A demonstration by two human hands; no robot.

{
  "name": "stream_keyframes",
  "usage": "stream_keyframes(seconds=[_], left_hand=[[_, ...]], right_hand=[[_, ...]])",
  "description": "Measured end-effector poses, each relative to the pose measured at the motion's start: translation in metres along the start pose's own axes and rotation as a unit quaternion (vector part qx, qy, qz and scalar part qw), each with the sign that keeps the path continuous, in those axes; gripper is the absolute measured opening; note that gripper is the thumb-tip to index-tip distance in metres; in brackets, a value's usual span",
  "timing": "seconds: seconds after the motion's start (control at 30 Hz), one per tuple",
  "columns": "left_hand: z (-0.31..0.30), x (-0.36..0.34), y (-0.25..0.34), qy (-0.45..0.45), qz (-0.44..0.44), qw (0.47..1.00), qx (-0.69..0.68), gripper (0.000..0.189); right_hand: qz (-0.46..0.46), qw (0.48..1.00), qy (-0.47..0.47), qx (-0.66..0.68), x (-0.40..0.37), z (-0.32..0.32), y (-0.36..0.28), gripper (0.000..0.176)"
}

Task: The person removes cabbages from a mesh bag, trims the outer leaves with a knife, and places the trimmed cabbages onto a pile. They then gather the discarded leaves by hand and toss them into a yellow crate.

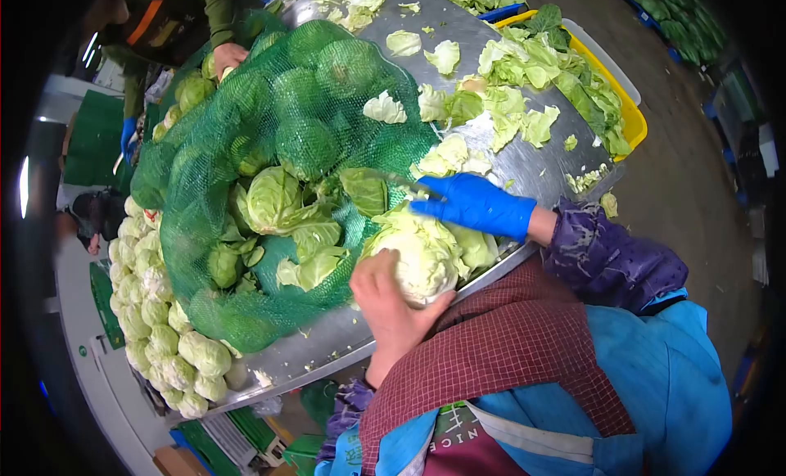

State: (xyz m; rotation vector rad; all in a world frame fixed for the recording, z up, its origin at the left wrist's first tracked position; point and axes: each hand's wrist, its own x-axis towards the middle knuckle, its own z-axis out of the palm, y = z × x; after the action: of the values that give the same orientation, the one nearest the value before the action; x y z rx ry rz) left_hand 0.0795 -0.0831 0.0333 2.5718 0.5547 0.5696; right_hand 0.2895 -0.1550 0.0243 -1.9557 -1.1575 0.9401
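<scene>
I can see one bench (286, 357), one green mesh sack (196, 267), one knife (397, 180) and one yellow tray (632, 120), with two hands from the near person, one right hand (475, 204) and one left hand (389, 300), on one knife and one pale cabbage (422, 267) respectively. At least six more cabbages (274, 199) show in or through the mesh, and over twenty whitish heads (155, 311) make up one pile. Loose leaves (512, 108) run to dozens, too overlapped to count exactly, and at least one other person (217, 13) is about.

The bare left hand (397, 300) is at the near left, thumb spread from bent fingers; the blue-gloved right hand (479, 206) reaches leftward, farther off, its wrist (540, 225) bare.
</scene>
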Motion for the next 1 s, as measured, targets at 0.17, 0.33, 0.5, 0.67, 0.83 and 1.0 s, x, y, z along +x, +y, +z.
stream_keyframes(seconds=[0.17,0.33,0.5,0.67,0.83,1.0], left_hand=[[0.004,0.027,0.001,-0.054,-0.083,0.993,0.07,0.086],[0.005,0.025,-0.012,-0.073,-0.036,0.996,0.026,0.081],[-0.003,0.016,-0.035,-0.057,-0.059,0.997,0.005,0.077],[-0.012,0.018,-0.059,0.004,-0.344,0.859,-0.379,0.062],[0.009,0.033,-0.041,0.068,-0.379,0.764,-0.517,0.054],[0.034,0.025,-0.049,0.036,-0.309,0.852,-0.421,0.048]], right_hand=[[-0.011,0.989,-0.035,-0.146,0.012,0.021,-0.015,0.07],[-0.057,0.99,0.04,-0.121,0.023,0.034,0.012,0.045],[-0.031,0.962,0.11,-0.249,0.029,0.025,0.108,0.04],[0.02,0.906,0.258,-0.336,0.024,-0.071,0.116,0.058],[-0.121,0.983,0.118,-0.068,-0.007,-0.009,-0.022,0.087],[-0.055,0.994,0.093,-0.035,0.011,0.03,-0.008,0.054]])
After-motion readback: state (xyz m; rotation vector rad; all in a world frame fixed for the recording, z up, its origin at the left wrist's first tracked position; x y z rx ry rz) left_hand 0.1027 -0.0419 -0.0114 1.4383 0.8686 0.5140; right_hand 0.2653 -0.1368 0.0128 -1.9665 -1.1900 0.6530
